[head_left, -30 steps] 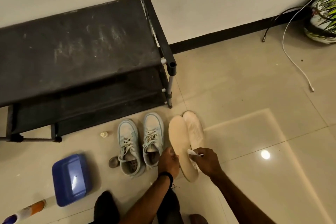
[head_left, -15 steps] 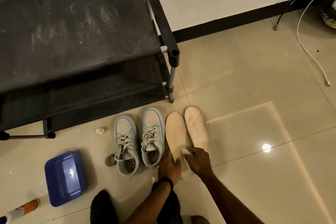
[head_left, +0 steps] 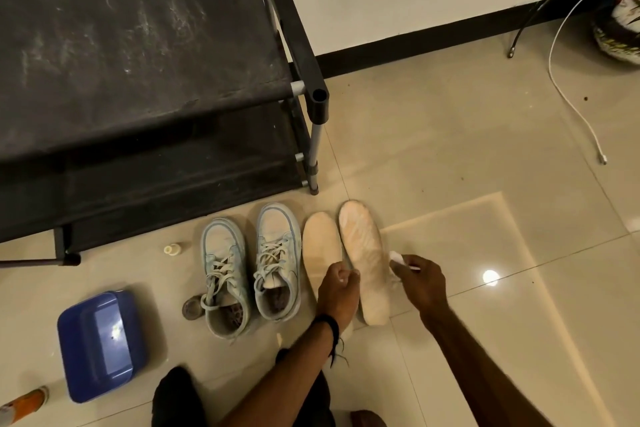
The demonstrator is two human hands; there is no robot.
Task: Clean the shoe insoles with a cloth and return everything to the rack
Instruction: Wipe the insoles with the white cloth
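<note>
Since half a second ago, the right hand (head_left: 420, 282) has moved from the left insole (head_left: 320, 248) to the right side of the right insole (head_left: 367, 263), and the left hand (head_left: 337, 291) has shifted a little up between the two insoles. Both insoles lie where they were.

Now the right hand pinches a small white cloth (head_left: 398, 260) between thumb and fingers; the cloth is just beside the edge of the right insole, and I cannot tell if it touches it. The left hand has its fingers curled, with the fingertips at the inner edge of the right insole, and it covers the heel part of the left insole. I cannot tell if it really grips an insole or only rests there. A black band is on the left wrist.

The two insoles lie side by side on the tiled floor (head_left: 467, 135), toes toward the wall. Just to their left stands a pair of pale blue shoes (head_left: 251, 265), laces loose, also on the floor. In front of the shoes is the black shoe rack (head_left: 145, 55), with dusty shelves. A small round cap (head_left: 193, 308) lies beside the left shoe, and a small bottle top (head_left: 172, 250) is near the rack foot. A blue tub (head_left: 100, 345) stands further left, and an orange and white bottle (head_left: 24, 404) lies at the corner. A white cable (head_left: 568, 94) runs over the floor at the far right.
</note>
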